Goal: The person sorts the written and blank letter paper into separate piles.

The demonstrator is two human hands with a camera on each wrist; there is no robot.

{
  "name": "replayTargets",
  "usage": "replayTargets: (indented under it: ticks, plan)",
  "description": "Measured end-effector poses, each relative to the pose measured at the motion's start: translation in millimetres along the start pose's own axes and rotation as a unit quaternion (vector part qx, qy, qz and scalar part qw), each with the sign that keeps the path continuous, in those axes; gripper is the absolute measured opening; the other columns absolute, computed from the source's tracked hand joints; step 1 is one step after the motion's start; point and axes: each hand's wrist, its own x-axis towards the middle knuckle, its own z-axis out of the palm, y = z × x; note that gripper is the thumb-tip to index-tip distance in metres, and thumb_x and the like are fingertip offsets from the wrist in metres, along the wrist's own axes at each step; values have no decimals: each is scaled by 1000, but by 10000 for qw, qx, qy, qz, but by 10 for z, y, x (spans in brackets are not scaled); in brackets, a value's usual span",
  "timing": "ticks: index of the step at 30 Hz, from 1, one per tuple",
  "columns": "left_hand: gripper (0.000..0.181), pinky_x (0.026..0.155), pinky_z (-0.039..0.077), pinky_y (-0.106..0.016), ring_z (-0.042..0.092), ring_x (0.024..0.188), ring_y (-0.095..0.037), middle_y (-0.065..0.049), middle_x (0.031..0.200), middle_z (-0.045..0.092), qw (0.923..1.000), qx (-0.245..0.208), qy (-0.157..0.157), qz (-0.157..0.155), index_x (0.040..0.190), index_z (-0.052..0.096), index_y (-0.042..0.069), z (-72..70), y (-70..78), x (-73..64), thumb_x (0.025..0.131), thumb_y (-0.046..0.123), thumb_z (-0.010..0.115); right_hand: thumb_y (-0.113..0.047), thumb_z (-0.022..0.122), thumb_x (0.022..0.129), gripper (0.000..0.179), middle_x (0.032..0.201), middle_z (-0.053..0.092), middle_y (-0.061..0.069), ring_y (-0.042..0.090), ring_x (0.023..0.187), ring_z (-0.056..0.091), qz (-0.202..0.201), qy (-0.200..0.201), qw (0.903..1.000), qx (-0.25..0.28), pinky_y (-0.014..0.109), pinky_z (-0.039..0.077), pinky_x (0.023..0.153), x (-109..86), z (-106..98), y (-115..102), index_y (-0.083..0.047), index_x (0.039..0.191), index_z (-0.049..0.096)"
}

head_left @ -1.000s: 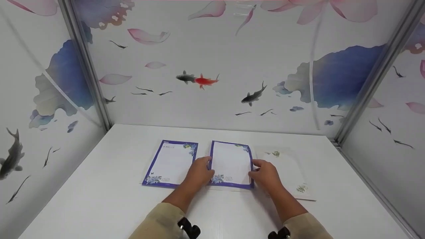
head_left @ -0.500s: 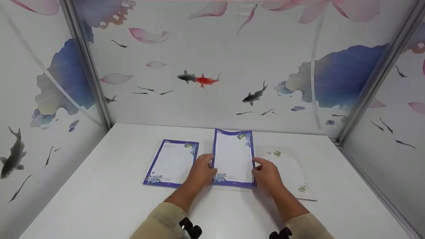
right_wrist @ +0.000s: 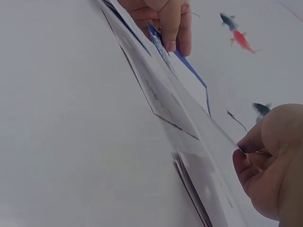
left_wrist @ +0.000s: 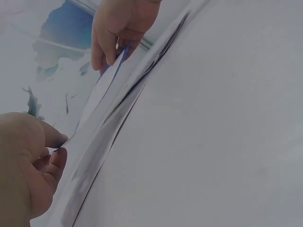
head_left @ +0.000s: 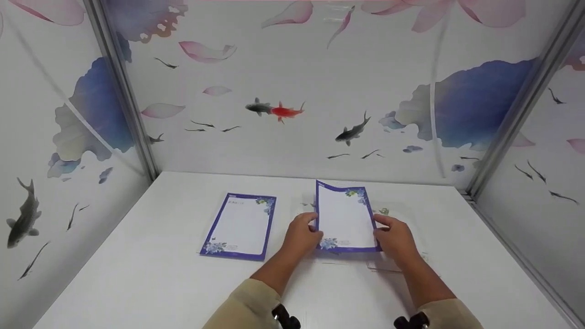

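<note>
In the head view, a sheet of paper [head_left: 345,219] with a blue-purple border and floral corners is held up off the table, its top edge wavy. My left hand [head_left: 301,235] pinches its left edge between thumb and fingers. The opposite edge is pinched by my right hand [head_left: 399,240]. Both wrist views show the sheet [left_wrist: 99,94] raised at a slant, seen nearly edge-on. Beneath it lie pale sheets [head_left: 404,221] with small green plant prints, partly covered by the held sheet and right hand. A similar blue-bordered sheet [head_left: 242,224] lies flat at the left.
The white table [head_left: 151,256] meets printed panels at the back and sides, joined by grey metal posts [head_left: 125,91]. In the right wrist view, a thin stack of paper edges [right_wrist: 194,189] lies on the table below the right hand.
Both hands have moved right, carrying the blue-bordered sheet over the pale sheets. Its far edge rose up earlier. The left blue-bordered sheet is now fully uncovered and has stayed in place.
</note>
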Motion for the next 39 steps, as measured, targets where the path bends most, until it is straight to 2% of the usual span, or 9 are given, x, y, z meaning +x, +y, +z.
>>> replayTargets:
  ticks: [4,9,12,15,17,22,27,36,39]
  plan:
    - [52,103,61,-36,70,112,-16,-9,146,65,9993,-291,-174,-183,147,64,11,202,139,-20,96,8,77,-16,57,105,56,167,47,18,36,139,60,80,63,9999,-65,43,60,106,12,-214,144,-17,161,50]
    - [52,98,62,-34,68,112,-15,-4,137,67,9968,-596,-409,-351,145,65,15,496,311,-94,96,6,76,-19,56,106,55,167,46,20,35,133,59,183,121,9996,-203,35,61,93,-22,-510,386,-17,161,50]
    - [52,98,62,-36,69,113,-17,-5,133,68,9944,-811,-590,-325,144,66,13,656,406,-144,95,1,73,-18,54,107,54,168,44,22,40,140,54,222,162,9995,-176,43,60,100,-71,-682,518,-14,161,49]
    - [52,101,62,-37,70,116,-18,-5,136,69,9923,-916,-756,-349,145,66,13,778,496,-188,95,0,72,-16,53,108,53,168,42,24,43,150,46,213,214,9995,-120,51,53,115,-113,-818,614,-11,161,48]
    - [51,103,62,-37,70,118,-18,-4,138,68,9916,-928,-818,-385,145,66,14,838,541,-209,96,1,72,-15,53,108,53,168,42,25,44,151,45,232,228,9995,-55,54,51,118,-131,-885,659,-10,161,48]
    - [50,106,60,-36,69,120,-16,-2,134,71,9917,-835,-901,-377,144,68,17,923,606,-256,95,6,75,-14,54,108,52,168,43,25,44,152,45,354,316,9989,-17,53,51,119,-147,-986,730,-10,160,49]
    - [49,110,58,-36,70,119,-15,-2,129,74,9923,-660,-1011,-284,143,69,17,962,600,-291,95,9,77,-16,56,109,52,165,46,25,44,150,47,411,298,9987,-25,51,53,117,-149,-1001,777,-8,159,50]
    - [53,119,51,-41,64,141,-23,-3,145,70,9931,-253,-1110,-281,147,65,16,972,588,-319,96,23,79,-22,55,110,52,164,47,27,45,150,46,514,292,9982,-102,56,46,123,-129,-1008,798,-6,159,49]
    - [54,121,50,-42,60,145,-24,-2,150,67,9933,-190,-1102,-305,148,65,17,964,593,-330,97,26,79,-25,55,110,53,164,47,27,45,148,49,452,327,9983,-163,55,48,121,-130,-1010,816,-5,159,49]
